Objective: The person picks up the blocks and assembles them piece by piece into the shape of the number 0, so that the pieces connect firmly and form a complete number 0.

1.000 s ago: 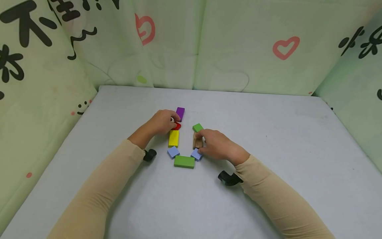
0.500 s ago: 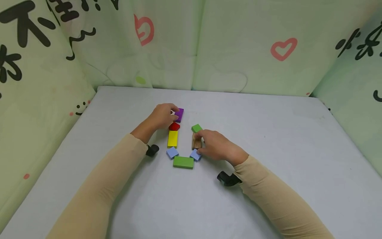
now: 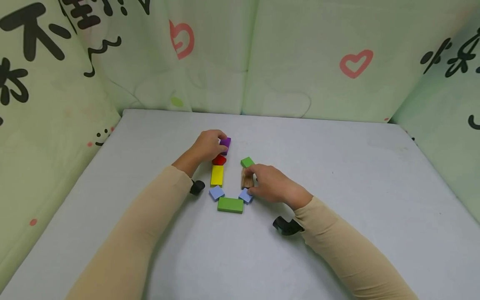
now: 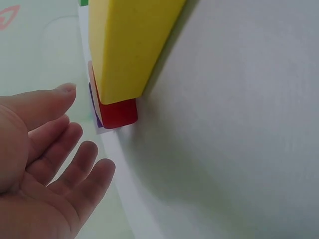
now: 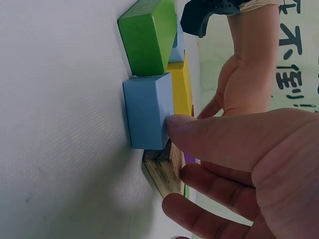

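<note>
My left hand (image 3: 207,145) is at the purple block (image 3: 226,144), its thumb and forefinger overlapping that block's left side. In the left wrist view the fingers (image 4: 89,186) are loosely spread, apart from the thumb, beside the red block (image 4: 119,114). My right hand (image 3: 273,182) lies along the right-hand row. Its thumb tip touches the right light-blue block (image 5: 147,112), and its fingers are loosely bent beside the brown wood-grain block (image 5: 164,172). The small green block (image 3: 247,162) sits just beyond that one. The purple block's left side is partly hidden by my left hand.
A yellow block (image 3: 217,176), another light-blue block (image 3: 216,193) and a long green block (image 3: 230,205) continue the U-shaped arrangement on the white table (image 3: 337,200). A printed curtain (image 3: 300,54) stands around the table's back and sides.
My left hand has moved from the red block away from me to the purple block. The purple block has barely shifted. My right hand stays at the brown block.
</note>
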Available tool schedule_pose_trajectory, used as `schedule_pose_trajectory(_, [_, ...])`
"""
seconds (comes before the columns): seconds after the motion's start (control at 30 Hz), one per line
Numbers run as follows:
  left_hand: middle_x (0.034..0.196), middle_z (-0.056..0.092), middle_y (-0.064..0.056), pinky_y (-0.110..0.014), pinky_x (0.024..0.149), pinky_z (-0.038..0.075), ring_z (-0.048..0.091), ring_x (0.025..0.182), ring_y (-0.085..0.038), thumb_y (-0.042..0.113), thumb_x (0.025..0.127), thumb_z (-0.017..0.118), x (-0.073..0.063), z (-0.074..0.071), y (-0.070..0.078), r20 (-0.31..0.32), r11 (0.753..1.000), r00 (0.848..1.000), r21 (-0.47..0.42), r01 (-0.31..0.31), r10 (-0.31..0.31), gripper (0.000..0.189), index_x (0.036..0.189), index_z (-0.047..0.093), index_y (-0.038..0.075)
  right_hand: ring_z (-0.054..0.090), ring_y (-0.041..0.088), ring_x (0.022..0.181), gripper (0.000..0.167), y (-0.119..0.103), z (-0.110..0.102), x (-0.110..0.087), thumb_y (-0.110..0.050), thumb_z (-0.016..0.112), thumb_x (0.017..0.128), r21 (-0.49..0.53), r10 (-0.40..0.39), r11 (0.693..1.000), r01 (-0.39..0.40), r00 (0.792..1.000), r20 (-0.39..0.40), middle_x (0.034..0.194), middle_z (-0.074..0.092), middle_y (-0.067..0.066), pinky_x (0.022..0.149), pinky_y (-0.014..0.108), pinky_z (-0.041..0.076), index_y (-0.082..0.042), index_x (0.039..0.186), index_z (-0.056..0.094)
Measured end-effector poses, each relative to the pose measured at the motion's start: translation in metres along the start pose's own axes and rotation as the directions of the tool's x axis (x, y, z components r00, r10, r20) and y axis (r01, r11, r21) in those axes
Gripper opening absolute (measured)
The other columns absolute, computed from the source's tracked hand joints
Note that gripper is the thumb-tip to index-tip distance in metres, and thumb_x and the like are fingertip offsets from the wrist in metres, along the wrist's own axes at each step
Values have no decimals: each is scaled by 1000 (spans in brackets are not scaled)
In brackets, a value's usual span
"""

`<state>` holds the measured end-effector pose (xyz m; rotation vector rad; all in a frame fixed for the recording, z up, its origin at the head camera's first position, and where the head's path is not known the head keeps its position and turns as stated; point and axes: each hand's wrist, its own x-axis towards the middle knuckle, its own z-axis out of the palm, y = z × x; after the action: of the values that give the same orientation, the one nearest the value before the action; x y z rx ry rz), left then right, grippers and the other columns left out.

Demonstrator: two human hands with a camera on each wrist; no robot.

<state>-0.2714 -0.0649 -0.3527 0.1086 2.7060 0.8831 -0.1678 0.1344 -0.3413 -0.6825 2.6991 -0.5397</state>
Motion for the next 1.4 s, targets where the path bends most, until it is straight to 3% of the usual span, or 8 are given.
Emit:
schedule_pose_trajectory(0.3, [138, 54, -13, -37, 96, 52, 53, 120, -29, 16, 94, 71, 6, 4, -1, 8, 999, 1000, 35, 0, 0, 52, 142, 54, 8, 56, 26, 97, 46, 1, 0, 0, -13, 75, 90, 9, -3, 1000, 3, 1000, -1, 116, 62, 10, 90, 39, 49, 1, 130, 58])
schedule_pose_trajectory(0.87, [144, 49, -13, -40, 99, 50, 49, 122, -30, 2, 96, 63, 5, 5, -1, 80, 1000, 997, -7, 16, -15, 52, 145, 52, 15, 57, 26, 98, 46, 1, 1, -1, -13, 75, 90, 16, -12, 1000, 12, 1000, -10, 117, 62, 10, 91, 40, 49, 1, 130, 58])
schedule_pose_trajectory(1.23, [140, 53, -13, -40, 102, 48, 50, 121, -29, -2, 94, 61, 7, 5, -2, 103, 1000, 994, -7, -27, 28, 52, 143, 55, 15, 56, 25, 96, 44, 1, 0, -1, -12, 75, 90, 21, -20, 1000, 20, 1000, -13, 115, 63, 9, 89, 39, 49, 1, 129, 58])
schedule_pose_trajectory(1.4, [141, 51, -13, -39, 101, 48, 50, 122, -29, -3, 95, 59, 9, 4, 0, 123, 1000, 992, 6, -15, 14, 52, 144, 54, 16, 56, 25, 96, 45, 1, -1, -1, -12, 75, 90, 19, -23, 1000, 23, 1000, -12, 115, 63, 10, 89, 39, 49, 1, 129, 58])
